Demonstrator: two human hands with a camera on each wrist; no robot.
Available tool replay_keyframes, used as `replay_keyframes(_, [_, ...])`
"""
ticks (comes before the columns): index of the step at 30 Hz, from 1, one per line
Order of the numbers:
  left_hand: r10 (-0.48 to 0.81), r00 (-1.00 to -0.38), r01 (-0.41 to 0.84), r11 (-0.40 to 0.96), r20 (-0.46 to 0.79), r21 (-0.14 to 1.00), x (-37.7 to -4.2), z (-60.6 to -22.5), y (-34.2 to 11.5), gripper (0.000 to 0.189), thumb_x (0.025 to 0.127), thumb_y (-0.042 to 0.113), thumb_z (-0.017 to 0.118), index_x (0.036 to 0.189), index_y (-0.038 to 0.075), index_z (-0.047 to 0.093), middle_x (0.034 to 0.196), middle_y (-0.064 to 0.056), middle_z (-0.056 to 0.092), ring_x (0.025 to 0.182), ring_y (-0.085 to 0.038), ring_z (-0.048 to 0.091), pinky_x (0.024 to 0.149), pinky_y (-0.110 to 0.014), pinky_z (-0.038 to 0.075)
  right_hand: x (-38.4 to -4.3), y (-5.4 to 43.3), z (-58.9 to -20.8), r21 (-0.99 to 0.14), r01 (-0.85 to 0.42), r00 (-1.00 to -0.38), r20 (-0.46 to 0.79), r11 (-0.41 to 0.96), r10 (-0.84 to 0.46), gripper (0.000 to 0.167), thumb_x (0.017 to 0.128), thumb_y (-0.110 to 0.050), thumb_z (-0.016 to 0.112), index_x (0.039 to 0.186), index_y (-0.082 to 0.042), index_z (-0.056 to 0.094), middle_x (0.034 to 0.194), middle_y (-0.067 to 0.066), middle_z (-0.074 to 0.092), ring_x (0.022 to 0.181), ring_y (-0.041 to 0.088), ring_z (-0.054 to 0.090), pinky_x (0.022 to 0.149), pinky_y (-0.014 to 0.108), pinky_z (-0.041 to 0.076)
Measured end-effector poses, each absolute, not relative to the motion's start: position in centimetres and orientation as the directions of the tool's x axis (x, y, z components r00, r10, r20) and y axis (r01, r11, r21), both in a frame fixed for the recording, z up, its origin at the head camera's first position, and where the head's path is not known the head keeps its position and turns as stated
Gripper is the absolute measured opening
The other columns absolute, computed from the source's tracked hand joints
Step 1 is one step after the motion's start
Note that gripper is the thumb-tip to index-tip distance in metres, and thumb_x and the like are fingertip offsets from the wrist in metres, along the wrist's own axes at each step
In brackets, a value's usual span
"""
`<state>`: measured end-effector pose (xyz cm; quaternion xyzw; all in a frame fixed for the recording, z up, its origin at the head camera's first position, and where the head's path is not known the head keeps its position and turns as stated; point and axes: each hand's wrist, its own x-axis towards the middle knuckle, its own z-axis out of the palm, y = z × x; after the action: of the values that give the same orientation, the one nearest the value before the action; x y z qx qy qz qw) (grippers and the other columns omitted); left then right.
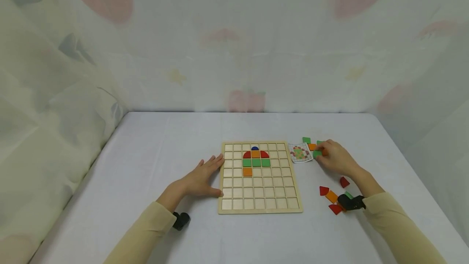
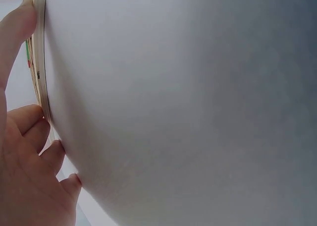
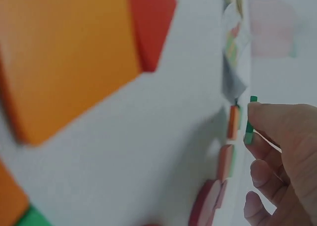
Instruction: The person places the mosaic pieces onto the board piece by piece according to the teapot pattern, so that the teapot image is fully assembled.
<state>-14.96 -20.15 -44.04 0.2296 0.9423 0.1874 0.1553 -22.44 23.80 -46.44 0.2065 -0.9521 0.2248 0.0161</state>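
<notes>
At the bottom of the head view your two sleeves (image 1: pixel 146 227) come in, a black wrist camera (image 1: pixel 181 220) beside the left cuff. At lower right, three red pieces (image 1: pixel 335 209) lie on the table (image 1: pixel 256 239) around an orange piece (image 1: pixel 331 196), with a green piece (image 1: pixel 349 195) partly behind the other wrist camera (image 1: pixel 351 202).

Your left hand (image 1: pixel 201 180), left of centre, has its fingers spread apart, thumb and fingertips touching the left edge of the gridded board (image 1: pixel 258 192). That board lies below the frame's centre. In its upper part sit a blue piece (image 1: pixel 255 148), an orange square directly below it with red pieces on both sides, then a row of three green squares; another orange square is under the leftmost.

Right of centre, your right hand (image 1: pixel 335 158) has its fingers clamped on a green tile (image 3: pixel 249 133). Just left of it lies a pattern card (image 1: pixel 300 152), near more green and orange tiles (image 1: pixel 306 139). Behind everything hangs a printed curtain (image 1: pixel 220 72).
</notes>
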Motion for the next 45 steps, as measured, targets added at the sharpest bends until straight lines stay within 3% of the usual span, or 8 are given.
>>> replay_keyframes(5, [0.494,-0.845,0.377,0.823,-0.206,0.425,-14.9,-43.9,-20.1,0.101,0.07,0.041,0.077,0.147,0.006,0.02,0.155,-0.006,0.014,0.141,-0.029,0.012,0.112,-0.053,0.008,-21.9,23.0,-45.6,-0.483,-0.416,-0.908,0.177,0.77,-0.38,0.03,0.081,-0.007,0.067,0.108,0.005,0.06,0.101,0.019,0.059,0.087,0.029,0.054,0.078,0.046,0.05])
replay_keyframes(14, [0.483,-0.847,0.365,0.832,-0.222,0.417,-14.9,-44.0,-20.1,0.102,0.07,0.043,0.076,0.148,0.008,0.019,0.155,-0.003,0.012,0.142,-0.026,0.011,0.113,-0.051,0.007,-20.4,19.4,-45.0,-0.528,-0.498,-0.864,0.238,0.688,-0.443,0.026,0.079,-0.009,0.07,0.104,-0.003,0.063,0.095,0.008,0.06,0.081,0.023,0.051,0.066,0.028,0.044])
replay_keyframes(28, [0.49,-0.845,0.37,0.825,-0.215,0.427,-15.0,-43.8,-20.3,0.102,0.07,0.042,0.077,0.147,0.007,0.02,0.155,-0.005,0.012,0.142,-0.028,0.011,0.113,-0.052,0.007,-19.1,12.4,-44.7,-0.554,-0.54,-0.834,0.251,0.634,-0.492,0.024,0.078,-0.016,0.073,0.1,-0.009,0.065,0.096,0.001,0.063,0.083,0.018,0.055,0.07,0.029,0.046])
replay_keyframes(34, [0.49,-0.843,0.369,0.827,-0.222,0.425,-15.0,-43.8,-20.3,0.103,0.07,0.042,0.077,0.148,0.008,0.019,0.155,-0.004,0.012,0.142,-0.027,0.011,0.113,-0.052,0.007,-18.7,10.4,-45.1,-0.526,-0.588,-0.8,0.267,0.615,-0.537,0.023,0.077,-0.016,0.073,0.098,-0.009,0.065,0.096,0.001,0.062,0.088,0.02,0.057,0.074,0.034,0.048])
replay_keyframes(45, [0.484,-0.847,0.365,0.829,-0.218,0.423,-15.1,-44.1,-20.3,0.104,0.069,0.043,0.078,0.147,0.008,0.019,0.155,-0.004,0.012,0.142,-0.027,0.011,0.113,-0.052,0.007,-18.2,8.2,-45.4,-0.432,-0.626,-0.775,0.252,0.649,-0.58,0.024,0.076,-0.024,0.074,0.095,-0.013,0.066,0.093,-0.001,0.059,0.085,0.014,0.054,0.074,0.032,0.047])
